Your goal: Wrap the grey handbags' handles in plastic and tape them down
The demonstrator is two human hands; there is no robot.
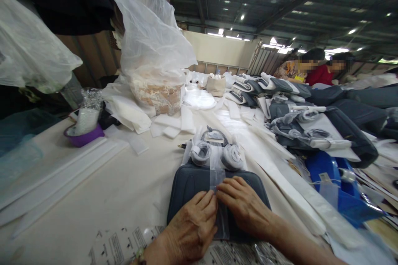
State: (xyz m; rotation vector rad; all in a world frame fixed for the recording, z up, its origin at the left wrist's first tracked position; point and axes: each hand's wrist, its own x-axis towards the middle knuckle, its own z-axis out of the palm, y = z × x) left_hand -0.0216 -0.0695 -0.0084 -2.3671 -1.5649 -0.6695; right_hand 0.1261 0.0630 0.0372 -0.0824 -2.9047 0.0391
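A dark blue-grey handbag [183,188] lies flat on the table in front of me. A clear plastic strip [217,161] runs lengthwise down its middle. My left hand [192,223] has its fingers curled and pressed together at the strip. From the other side, my right hand [241,201] bends its fingers onto the same spot, and the fingertips of both hands nearly meet. Above the bag's top edge sit two rolled straps in plastic wrap, a left roll [200,153] and a right roll [231,157]. A dark looped handle [214,134] shows behind them.
Printed clear plastic bags [120,244] lie at the near edge. White foam strips [56,174] and a purple bowl [83,136] are on the left. Stacked dark bags [351,132] and a blue bin [336,186] stand right. Two people [320,74] are at the back right.
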